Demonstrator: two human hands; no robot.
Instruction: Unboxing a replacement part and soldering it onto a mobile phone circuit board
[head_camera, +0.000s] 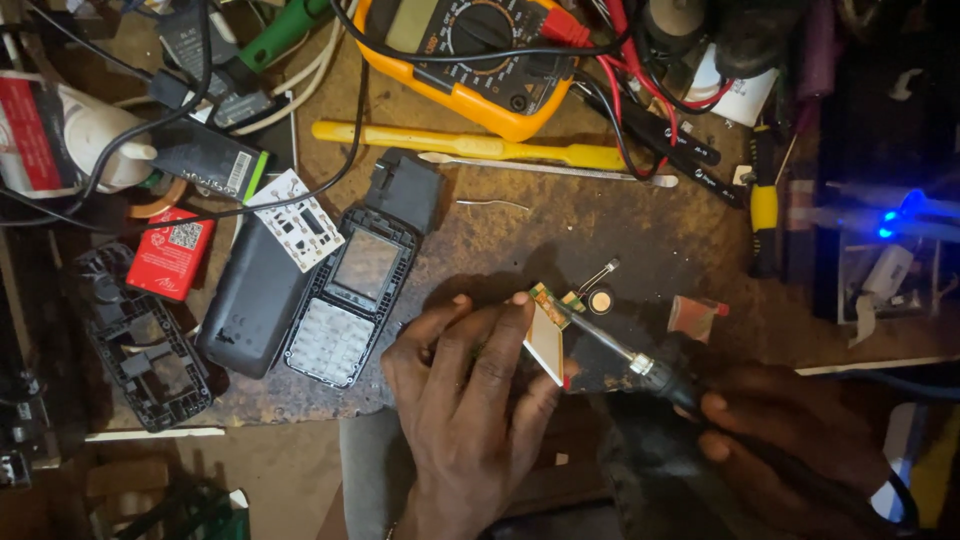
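My left hand (470, 395) pinches a small circuit board (547, 335) with a pale screen face, tilted on the dark bench just in front of me. My right hand (770, 440) grips the dark handle of a soldering iron (640, 365). Its thin metal tip rests against the board's top edge by a small green connector. A tiny round part on a wire (601, 298) lies just beyond the tip.
A dismantled phone front with keypad (348, 300), a black back cover (250, 300) and a black frame (140, 345) lie to the left. A yellow multimeter (470, 55), yellow pry tool (470, 145), tweezers (545, 168), red battery (172, 255) and cables crowd the back.
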